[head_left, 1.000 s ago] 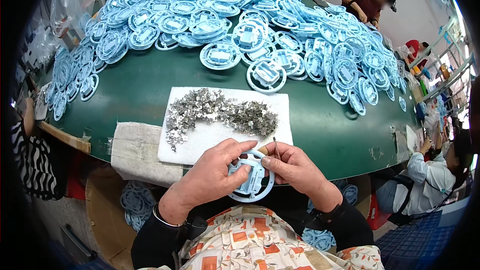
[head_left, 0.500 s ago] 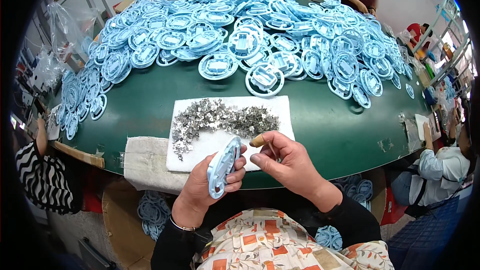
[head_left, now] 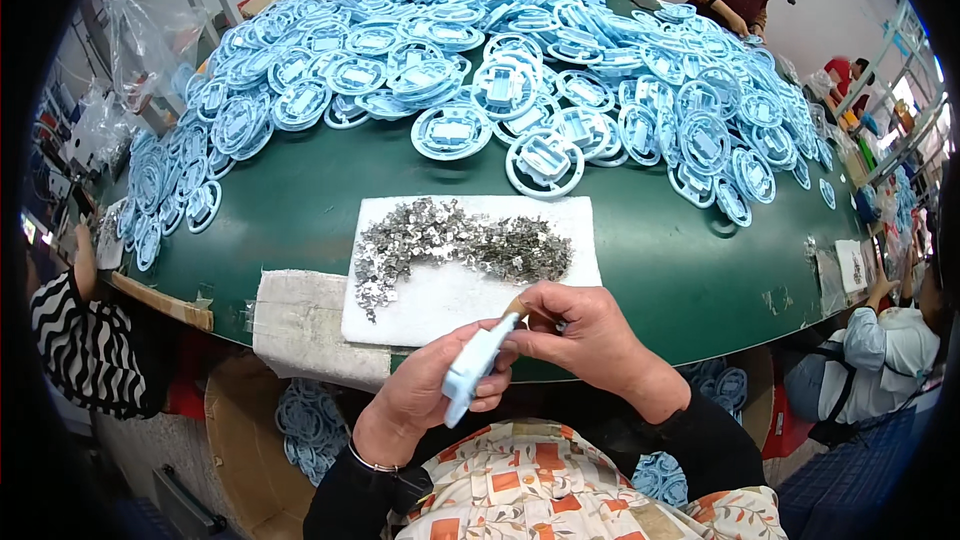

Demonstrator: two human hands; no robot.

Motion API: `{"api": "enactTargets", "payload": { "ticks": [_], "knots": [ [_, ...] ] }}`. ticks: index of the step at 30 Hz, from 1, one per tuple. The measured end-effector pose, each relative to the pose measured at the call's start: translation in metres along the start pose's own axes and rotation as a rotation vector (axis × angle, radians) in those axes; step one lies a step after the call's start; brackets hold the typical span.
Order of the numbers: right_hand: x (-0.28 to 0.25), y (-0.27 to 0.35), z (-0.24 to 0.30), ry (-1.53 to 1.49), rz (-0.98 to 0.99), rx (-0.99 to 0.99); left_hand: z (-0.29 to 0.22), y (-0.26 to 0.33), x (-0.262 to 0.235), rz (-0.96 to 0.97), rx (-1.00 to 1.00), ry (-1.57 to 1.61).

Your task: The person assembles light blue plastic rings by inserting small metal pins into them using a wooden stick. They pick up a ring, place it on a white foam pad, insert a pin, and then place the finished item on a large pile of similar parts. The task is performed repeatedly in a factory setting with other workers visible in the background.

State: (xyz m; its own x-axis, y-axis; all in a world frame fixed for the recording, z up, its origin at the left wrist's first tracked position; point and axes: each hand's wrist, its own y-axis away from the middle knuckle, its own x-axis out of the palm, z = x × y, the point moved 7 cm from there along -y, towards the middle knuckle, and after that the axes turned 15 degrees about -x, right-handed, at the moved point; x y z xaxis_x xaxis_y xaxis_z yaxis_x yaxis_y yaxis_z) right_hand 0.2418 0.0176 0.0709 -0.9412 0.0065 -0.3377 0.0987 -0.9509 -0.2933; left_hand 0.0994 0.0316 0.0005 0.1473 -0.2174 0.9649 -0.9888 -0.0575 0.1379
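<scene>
1. On the near side of the white foam board (head_left: 420,305), a light blue plastic part (head_left: 478,360) is being held up in the person's hands, its upper end slanting toward the board.
2. It is showing itself almost edge-on from where I'm standing: pale, smooth, narrow at the upper tip, with a thicker block bulging lower down. Its face is turning out of my sight.
3. The left hand (head_left: 420,380), near side of the board, is clamping the part, fingers wrapping its right edge.
4. The right hand (head_left: 595,335), at the board's near right corner, is bringing thumb and forefinger together by the part's upper end; I can't tell whether they are pinching it or something small.
5. Small silvery metal pieces (head_left: 530,250) are lying on the board in a curved heap.
6. Beyond the board, a big pile of blue parts (head_left: 450,130) is spreading over the green table (head_left: 680,270); many are showing round rims and boxy centres.
7. Below and left of the board, a cardboard box (head_left: 235,440) is holding more blue rings (head_left: 312,430).
8. Below and right of it, brown cardboard (head_left: 762,395) is standing around other blue pieces (head_left: 722,385).
</scene>
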Motion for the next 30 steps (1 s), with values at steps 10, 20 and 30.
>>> {"api": "enactTargets", "payload": {
  "ticks": [10,20,30],
  "knots": [
    [0.038,-0.052,-0.001,0.278,0.206,-0.159,-0.005,0.049,-0.009,-0.306,0.129,-0.355],
    [0.110,-0.094,-0.014,0.657,0.349,-0.363,-0.006,0.090,-0.024,-0.432,0.169,-0.299],
    [0.038,-0.070,0.003,0.170,0.131,0.035,-0.050,0.077,-0.005,-0.721,0.332,-0.802]
  ]
}}
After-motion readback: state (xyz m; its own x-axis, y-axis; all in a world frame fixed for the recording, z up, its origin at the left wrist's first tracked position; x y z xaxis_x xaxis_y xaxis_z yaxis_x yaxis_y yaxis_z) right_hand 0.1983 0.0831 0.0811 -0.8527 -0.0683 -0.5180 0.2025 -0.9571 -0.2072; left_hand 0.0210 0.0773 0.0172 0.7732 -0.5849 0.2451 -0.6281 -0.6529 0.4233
